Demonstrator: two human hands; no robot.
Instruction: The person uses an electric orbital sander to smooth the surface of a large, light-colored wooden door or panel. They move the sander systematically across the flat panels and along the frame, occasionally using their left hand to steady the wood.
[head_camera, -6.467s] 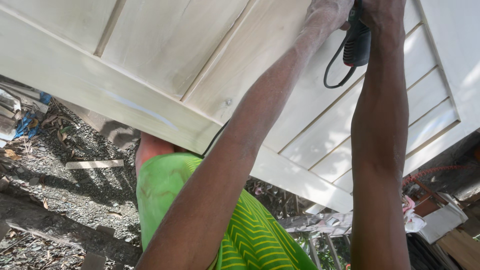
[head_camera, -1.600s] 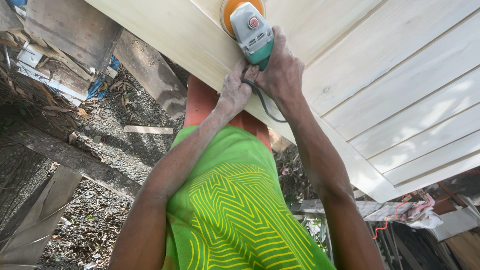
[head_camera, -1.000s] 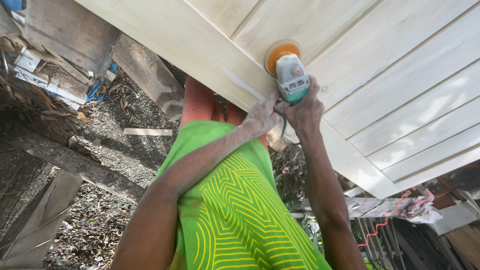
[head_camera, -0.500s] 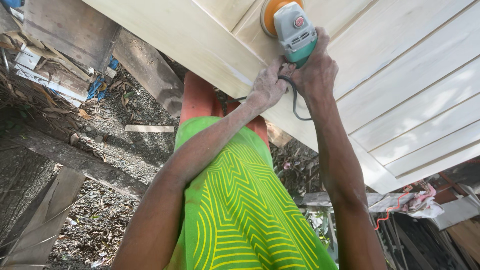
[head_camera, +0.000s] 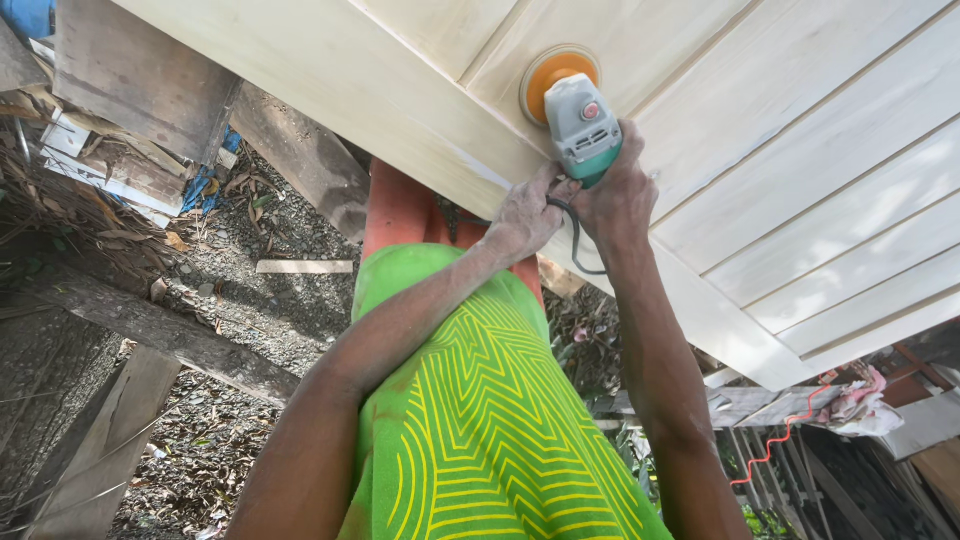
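A pale unfinished wooden panelled door (head_camera: 760, 130) lies slanted in front of me, filling the top and right of the head view. A grey and green power sander (head_camera: 582, 125) with an orange round pad (head_camera: 548, 78) presses flat on one of its panels. My right hand (head_camera: 620, 195) grips the sander's rear handle. My left hand (head_camera: 525, 215), dusted white, holds the tail end of the tool beside it, where the black cord (head_camera: 575, 235) loops out. Both arms reach up from my green patterned shirt (head_camera: 480, 420).
Below the door lies gravel ground with dry leaves (head_camera: 230, 300), a short wooden strip (head_camera: 303, 266) and dark old planks (head_camera: 150, 330) at the left. Stacked boards (head_camera: 140, 90) stand at the upper left. An orange cord (head_camera: 790, 440) and a cloth (head_camera: 860, 405) sit at the lower right.
Over the last second the sander has slid back and forth on the panel, up toward the top edge and now slightly lower and left. Both hands stayed on it.
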